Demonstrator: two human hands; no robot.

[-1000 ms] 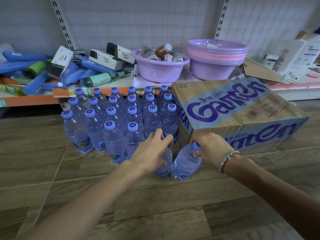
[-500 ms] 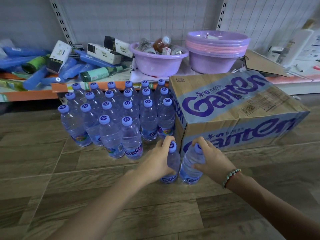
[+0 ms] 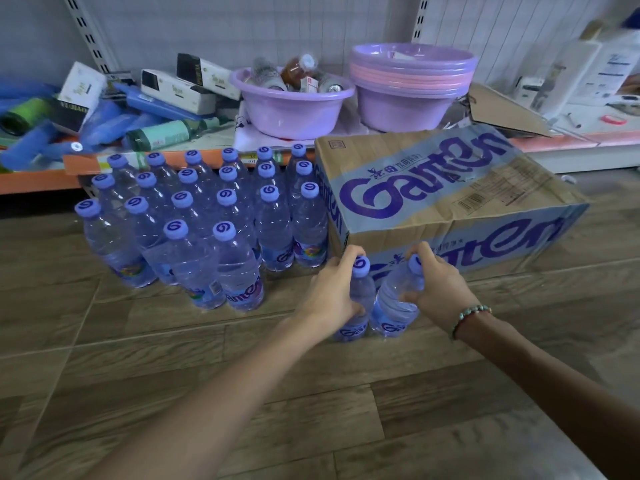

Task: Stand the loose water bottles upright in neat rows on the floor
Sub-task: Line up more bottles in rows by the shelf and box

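You are looking down at your own two arms reaching forward over a wood-patterned floor (image 3: pixel 173 341); each hand holds one water bottle. Your left hand (image 3: pixel 332 299) wraps the upper body of the left bottle (image 3: pixel 360 306), fingers curled round its far side just under the purple cap; your right hand (image 3: pixel 440 292) grips the right bottle (image 3: pixel 391 306) the same way, fingers closed over its shoulder and cap. The two bottles stand side by side, touching or nearly so, their bases at the floor — whether they rest fully on it you cannot tell. The right one leans a little toward the left; holding high on the neck likely gives you leverage to tip it straight.

They sit just in front of the corner of a large cardboard carton (image 3: pixel 450 202) printed with purple lettering, which lies on the floor to your right. To your left stands the block of upright bottles (image 3: pixel 207 220), capped in purple and packed in tidy rows against the low shelf (image 3: pixel 34 178); its front row holds only two bottles, with open floor between them and the pair in your hands. That gap seems the natural place for these two, so the row would run on toward the carton.

On the shelf behind lie boxes, blue packets, a lilac basin (image 3: pixel 291 105) with small bottles in it, and a stack of basins (image 3: pixel 412 84).
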